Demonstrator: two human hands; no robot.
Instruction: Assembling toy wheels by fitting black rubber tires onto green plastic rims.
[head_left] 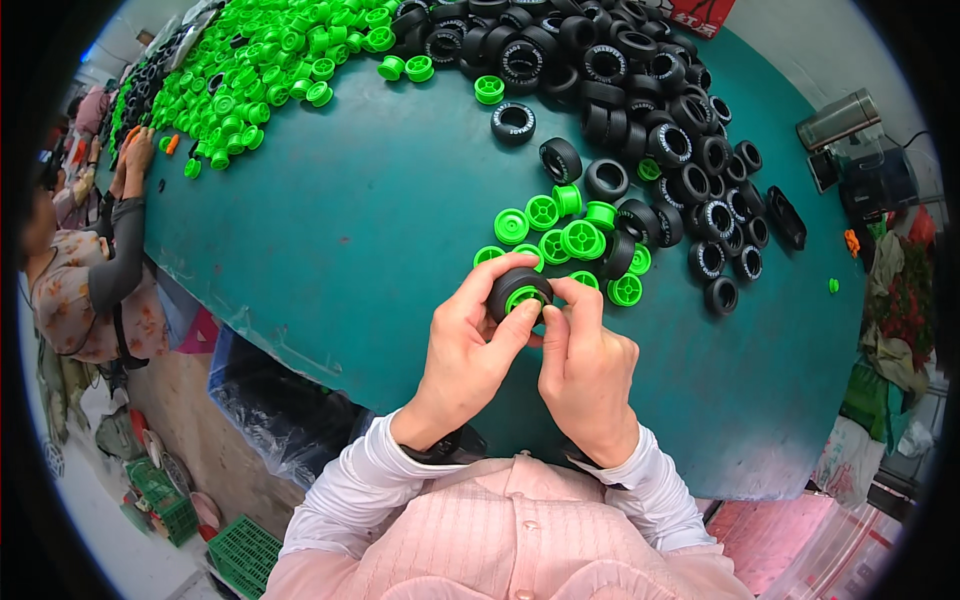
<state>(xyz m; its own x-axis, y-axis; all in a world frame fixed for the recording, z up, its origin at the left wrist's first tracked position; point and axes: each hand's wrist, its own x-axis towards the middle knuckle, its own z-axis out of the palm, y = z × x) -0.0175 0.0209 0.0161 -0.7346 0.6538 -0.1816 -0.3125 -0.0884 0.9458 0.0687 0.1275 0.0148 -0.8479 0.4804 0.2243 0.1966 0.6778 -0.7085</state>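
Note:
Between my two hands is a black toy tyre (pixel 507 287) with a bright green wheel rim (pixel 524 297) seated in its opening; how deep it sits I cannot tell. My left hand (pixel 470 345) wraps the tyre from the left, thumb on the rim's face. From the right, my right hand (pixel 588 370) grips the tyre's edge with bent fingers and thumb. Just beyond my fingers lies a small group of loose green rims (pixel 582 239), with a few black tyres (pixel 606 180) among and behind them.
A big heap of black tyres (pixel 605 65) covers the far right of the green table (pixel 330 230). Green rims (pixel 250 80) are piled at the far left, where another person (pixel 90 270) works. A metal flask (pixel 838 118) stands beyond the right edge. A black tray (pixel 787 218) lies near the tyres.

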